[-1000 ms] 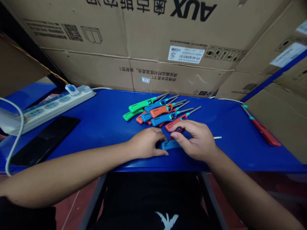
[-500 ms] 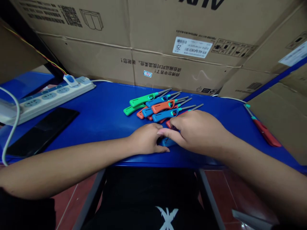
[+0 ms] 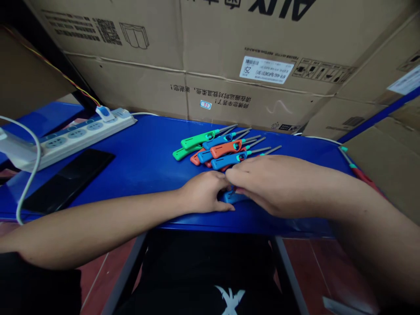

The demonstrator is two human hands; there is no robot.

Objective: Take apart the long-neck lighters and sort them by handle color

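Note:
My left hand (image 3: 208,192) rests near the table's front edge, curled around the end of a blue lighter (image 3: 234,197), its thumb stretched along the near side. My right hand (image 3: 274,183) arches over the same lighter from the right, its fingertips drawn together close to the left hand's fingers. What those fingertips hold, if anything, is hidden. Just beyond both hands lies a pile of long-nosed lighters: a green one (image 3: 198,139), an orange one (image 3: 226,148), a blue one (image 3: 229,160) and several more, their metal tubes pointing up and right.
A white power strip (image 3: 83,135) with a plug in it lies at the left, beside a black phone (image 3: 68,181). A big cardboard box (image 3: 141,78) stands along the back of the blue table (image 3: 147,162). At the right edge is another red lighter (image 3: 361,176), partly covered by my right arm.
My right hand has turned over and lowered across the blue lighter, and its forearm now covers part of the red lighter at right. My left hand keeps its hold. The view has shifted slightly.

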